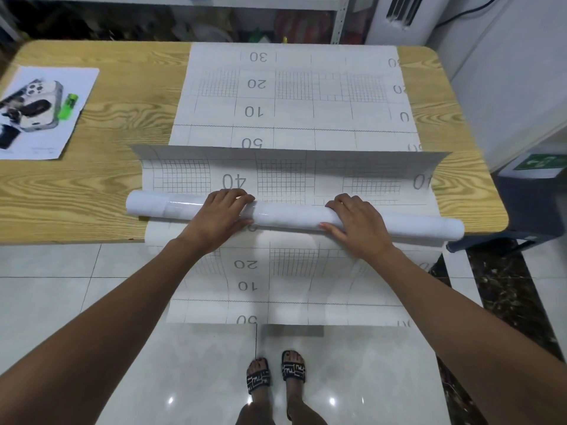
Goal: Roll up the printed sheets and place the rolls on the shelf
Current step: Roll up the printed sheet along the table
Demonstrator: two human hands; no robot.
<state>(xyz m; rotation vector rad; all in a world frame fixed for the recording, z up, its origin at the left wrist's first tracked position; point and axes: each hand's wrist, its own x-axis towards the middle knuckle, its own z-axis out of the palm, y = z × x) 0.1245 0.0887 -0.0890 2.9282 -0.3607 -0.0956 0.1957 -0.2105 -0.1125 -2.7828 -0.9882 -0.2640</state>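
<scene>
A long white sheet (291, 99) printed with grids and numbers lies across the wooden table (116, 118) and hangs over its near edge toward the floor. A white roll (288, 214) lies crosswise on the sheet at the table's near edge. My left hand (221, 216) grips the roll left of its middle, fingers over the top and thumb at the front. My right hand (357, 220) grips it right of the middle the same way. Just beyond the roll, a raised fold of the sheet (291, 167) stands up.
A printed photo sheet (40, 118) with a green lighter (69, 106) on it lies at the table's left. A metal shelf (276, 13) stands behind the table. A dark bin (534, 204) sits at the right. My sandalled feet (276, 374) stand on glossy tiles.
</scene>
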